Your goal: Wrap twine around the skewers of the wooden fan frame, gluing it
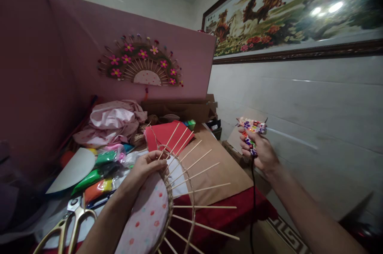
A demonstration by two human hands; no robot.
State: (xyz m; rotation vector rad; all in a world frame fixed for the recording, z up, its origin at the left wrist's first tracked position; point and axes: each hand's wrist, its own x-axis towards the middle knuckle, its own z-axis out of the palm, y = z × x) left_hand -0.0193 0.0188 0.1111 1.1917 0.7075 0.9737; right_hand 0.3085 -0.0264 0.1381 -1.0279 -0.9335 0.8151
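Observation:
My left hand [149, 166] pinches the upper edge of a half-round craft fan [149, 214]. Its base is covered in pale fabric with small red flowers, and thin wooden sticks [206, 207] radiate from the curved edge. Braided twine [192, 190] runs along that edge and in a second arc across the sticks. Off to the right, my right hand [261, 152] is wrapped around the handle of a flower-patterned hot glue gun [253, 126]. The gun is held in the air, apart from the fan, and its black cord [253, 202] hangs down.
Gold-handled scissors [74, 214] lie at the lower left. Behind them are several colourful packets [106, 158], a white half-disc [73, 170] and crumpled pink fabric [113, 116]. Red sheet [166, 136] rests on brown board [221, 162]. A finished-looking flowered fan [146, 62] hangs on the pink panel.

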